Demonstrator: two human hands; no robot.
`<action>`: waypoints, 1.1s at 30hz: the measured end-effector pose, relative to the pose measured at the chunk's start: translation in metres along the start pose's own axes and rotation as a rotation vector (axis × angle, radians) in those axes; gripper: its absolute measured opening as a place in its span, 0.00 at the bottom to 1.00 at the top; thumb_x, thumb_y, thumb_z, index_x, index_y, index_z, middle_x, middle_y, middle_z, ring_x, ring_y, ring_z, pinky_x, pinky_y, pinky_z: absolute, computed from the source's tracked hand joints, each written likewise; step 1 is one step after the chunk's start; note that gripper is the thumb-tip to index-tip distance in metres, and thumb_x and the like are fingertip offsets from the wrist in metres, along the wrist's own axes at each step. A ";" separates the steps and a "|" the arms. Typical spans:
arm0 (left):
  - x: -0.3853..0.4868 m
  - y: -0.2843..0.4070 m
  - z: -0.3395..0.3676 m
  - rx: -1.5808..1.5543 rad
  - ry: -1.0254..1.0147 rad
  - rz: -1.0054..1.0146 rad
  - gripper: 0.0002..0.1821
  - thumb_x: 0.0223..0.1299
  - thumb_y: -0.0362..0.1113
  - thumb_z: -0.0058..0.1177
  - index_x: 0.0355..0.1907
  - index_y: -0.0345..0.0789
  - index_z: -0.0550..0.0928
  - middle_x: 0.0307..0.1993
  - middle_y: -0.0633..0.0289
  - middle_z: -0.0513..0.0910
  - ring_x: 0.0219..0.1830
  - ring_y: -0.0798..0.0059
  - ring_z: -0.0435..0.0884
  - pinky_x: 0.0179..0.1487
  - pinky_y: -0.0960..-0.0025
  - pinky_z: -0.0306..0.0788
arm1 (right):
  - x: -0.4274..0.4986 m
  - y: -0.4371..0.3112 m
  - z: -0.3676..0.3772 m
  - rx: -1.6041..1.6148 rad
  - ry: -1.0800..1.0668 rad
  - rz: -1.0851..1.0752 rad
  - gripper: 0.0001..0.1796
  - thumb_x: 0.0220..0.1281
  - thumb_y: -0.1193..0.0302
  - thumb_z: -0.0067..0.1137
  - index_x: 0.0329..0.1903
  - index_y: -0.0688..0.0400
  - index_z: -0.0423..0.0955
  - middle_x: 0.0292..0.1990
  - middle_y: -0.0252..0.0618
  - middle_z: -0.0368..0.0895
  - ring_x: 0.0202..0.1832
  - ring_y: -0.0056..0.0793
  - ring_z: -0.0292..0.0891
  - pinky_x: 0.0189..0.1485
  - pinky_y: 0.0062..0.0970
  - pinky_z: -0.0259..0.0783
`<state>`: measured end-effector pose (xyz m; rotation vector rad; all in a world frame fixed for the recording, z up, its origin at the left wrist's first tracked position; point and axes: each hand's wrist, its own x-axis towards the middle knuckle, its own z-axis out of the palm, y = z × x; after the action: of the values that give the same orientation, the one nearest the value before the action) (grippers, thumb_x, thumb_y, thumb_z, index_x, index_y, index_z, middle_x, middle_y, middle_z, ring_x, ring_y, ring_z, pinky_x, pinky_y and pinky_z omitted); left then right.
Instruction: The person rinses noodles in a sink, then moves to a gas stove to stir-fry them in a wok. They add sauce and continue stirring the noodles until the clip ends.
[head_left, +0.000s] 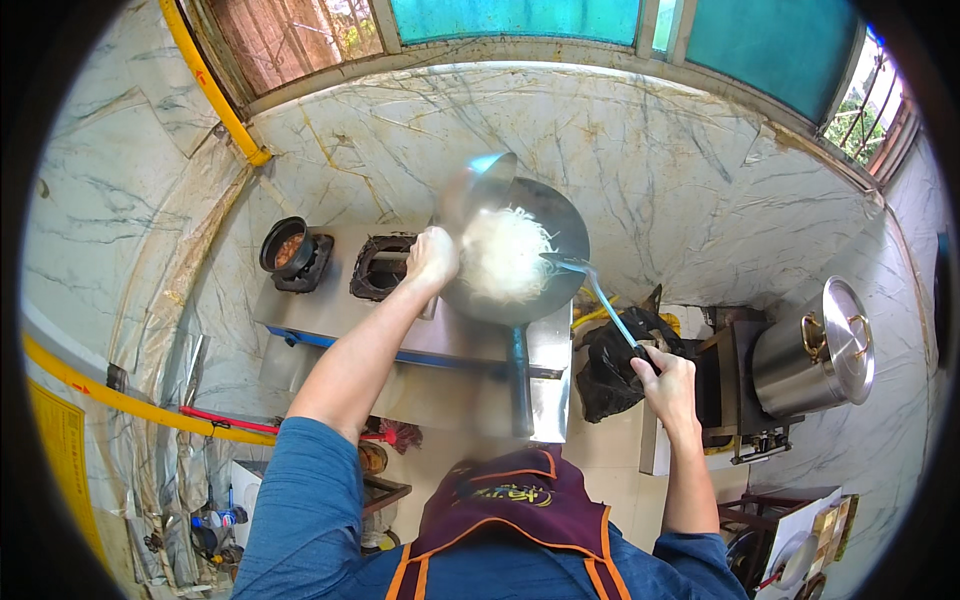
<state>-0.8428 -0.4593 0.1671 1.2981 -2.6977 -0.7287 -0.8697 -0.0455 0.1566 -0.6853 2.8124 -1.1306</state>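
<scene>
My left hand (433, 259) grips a metal bowl (487, 178) that is tilted over the left side of a dark wok (566, 217); motion blurs the bowl. Pale, noodle-like strands (506, 259) lie heaped in the wok, partly hazy. Over the wok's right side reaches a long-handled metal spatula or ladle (611, 307), my right hand (667, 382) closed round its dark grip. Its head touches or hangs just over the strands; I cannot tell which. The wok's long handle (519, 379) points back toward my body.
Left of the wok, the steel stove (322, 304) has a bare burner (379, 266) and a small dark pot (289, 246) with brownish contents. A black plastic bag (611, 364) sits to the right. Beyond it stands a lidded steel stockpot (806, 360) on another stove.
</scene>
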 end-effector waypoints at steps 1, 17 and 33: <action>0.002 0.000 -0.002 0.000 0.065 0.037 0.18 0.68 0.37 0.49 0.47 0.25 0.84 0.49 0.37 0.84 0.54 0.42 0.84 0.57 0.50 0.77 | 0.001 -0.001 0.002 0.008 0.010 -0.030 0.16 0.59 0.71 0.69 0.48 0.67 0.83 0.32 0.62 0.82 0.33 0.55 0.82 0.36 0.38 0.75; -0.022 -0.026 -0.049 -0.422 0.027 0.213 0.19 0.64 0.37 0.44 0.32 0.19 0.81 0.22 0.40 0.83 0.20 0.51 0.84 0.34 0.54 0.80 | -0.020 -0.002 0.014 0.798 -0.136 0.380 0.11 0.68 0.72 0.64 0.45 0.67 0.84 0.23 0.27 0.78 0.20 0.09 0.65 0.21 0.15 0.56; -0.028 -0.035 -0.045 -0.096 0.378 0.556 0.15 0.67 0.36 0.46 0.32 0.23 0.76 0.19 0.43 0.80 0.18 0.55 0.83 0.26 0.55 0.76 | -0.048 -0.005 0.025 1.072 -0.181 0.412 0.06 0.68 0.76 0.61 0.35 0.66 0.80 0.21 0.29 0.74 0.17 0.14 0.63 0.18 0.18 0.55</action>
<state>-0.7886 -0.4741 0.1955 0.5394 -2.4823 -0.4776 -0.8195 -0.0447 0.1352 -0.0830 1.6500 -1.9904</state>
